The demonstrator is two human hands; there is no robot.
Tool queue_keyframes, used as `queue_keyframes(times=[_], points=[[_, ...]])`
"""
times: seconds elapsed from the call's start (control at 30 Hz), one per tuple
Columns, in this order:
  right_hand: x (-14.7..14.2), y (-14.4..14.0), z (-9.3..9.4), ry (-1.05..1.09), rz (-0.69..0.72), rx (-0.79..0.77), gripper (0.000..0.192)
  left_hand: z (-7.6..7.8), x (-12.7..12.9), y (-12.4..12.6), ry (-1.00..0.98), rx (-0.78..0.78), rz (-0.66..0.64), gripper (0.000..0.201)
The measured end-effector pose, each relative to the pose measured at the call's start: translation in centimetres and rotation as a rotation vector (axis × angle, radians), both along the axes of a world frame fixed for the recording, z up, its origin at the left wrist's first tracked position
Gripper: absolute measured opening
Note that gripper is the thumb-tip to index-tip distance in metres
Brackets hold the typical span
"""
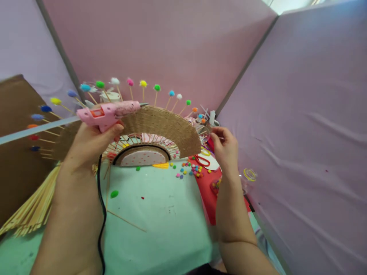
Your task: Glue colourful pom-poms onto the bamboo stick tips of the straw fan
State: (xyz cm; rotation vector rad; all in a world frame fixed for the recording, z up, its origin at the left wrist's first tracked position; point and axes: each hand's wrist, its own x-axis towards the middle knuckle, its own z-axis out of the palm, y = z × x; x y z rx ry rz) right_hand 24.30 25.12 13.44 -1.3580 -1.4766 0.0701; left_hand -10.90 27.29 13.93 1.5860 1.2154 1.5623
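Note:
My left hand grips a pink hot glue gun, nozzle pointing right, with a long glue stick sticking out behind it to the left and a black cord hanging down. A fan-shaped craft of woven twine and wooden skewers stands on the green table; coloured pompoms top its skewers. My right hand is at the craft's right end, fingers pinched together on something too small to make out.
A bundle of bamboo skewers lies at the left. Loose pompoms, red scissors and red felt lie right of the craft. One loose skewer and a green pompom lie nearer me. Purple partitions enclose the table.

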Motion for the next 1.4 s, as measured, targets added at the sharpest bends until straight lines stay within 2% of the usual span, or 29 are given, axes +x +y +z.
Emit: queue_keyframes(times=[0.1, 0.2, 0.3, 0.4, 0.6, 0.8, 0.97, 1.1, 1.17, 1.23, 1.3, 1.4], points=[[0.4, -3.5, -2.1, -0.163, 0.097, -0.232, 0.016, 0.0, 0.1, 0.1, -0.008, 0.019, -0.002, 0.024], [1.2, -5.7, -5.9, -0.331, 0.129, -0.423, 0.017, 0.1, 0.3, 0.0, -0.009, 0.034, -0.008, 0.024], [1.8, -6.8, -9.5, -0.466, 0.008, -0.525, 0.021, 0.2, 0.4, -0.1, -0.007, 0.014, 0.031, 0.024], [1.5, -7.5, -10.9, -0.568, -0.121, -0.64, 0.025, 0.3, 0.6, -0.1, -0.019, 0.013, 0.066, 0.025], [-0.4, -7.9, -9.4, -0.654, -0.257, -0.826, 0.044, 0.3, 0.6, 0.0, -0.009, 0.03, 0.061, 0.024], [-0.8, -6.4, -9.7, -0.772, -0.26, -0.996, 0.035, 0.4, 0.5, 0.0, 0.015, 0.062, 0.023, 0.023], [-0.7, -6.0, -9.6, -0.797, -0.261, -1.01, 0.037, 0.1, 0.3, 0.1, 0.022, 0.084, 0.006, 0.025], [-0.6, -7.0, -7.4, -0.732, -0.273, -0.949, 0.029, -0.3, 0.0, 0.3, 0.03, 0.077, 0.004, 0.028], [-0.6, -7.4, -5.7, -0.627, -0.252, -0.83, 0.022, -0.5, -0.2, 0.5, 0.003, 0.087, -0.014, 0.029], [-0.9, -7.3, -4.1, -0.41, -0.142, -0.643, 0.018, -0.7, -0.2, 0.6, -0.027, 0.093, -0.033, 0.03], [-1.7, -6.5, -2.9, -0.081, 0.055, -0.471, 0.017, -0.6, -0.2, 0.6, -0.031, 0.082, -0.028, 0.03], [-3.7, -4.4, -2.0, 0.419, 0.372, -0.398, 0.025, -0.2, -0.1, 0.2, -0.025, 0.053, -0.017, 0.029]])
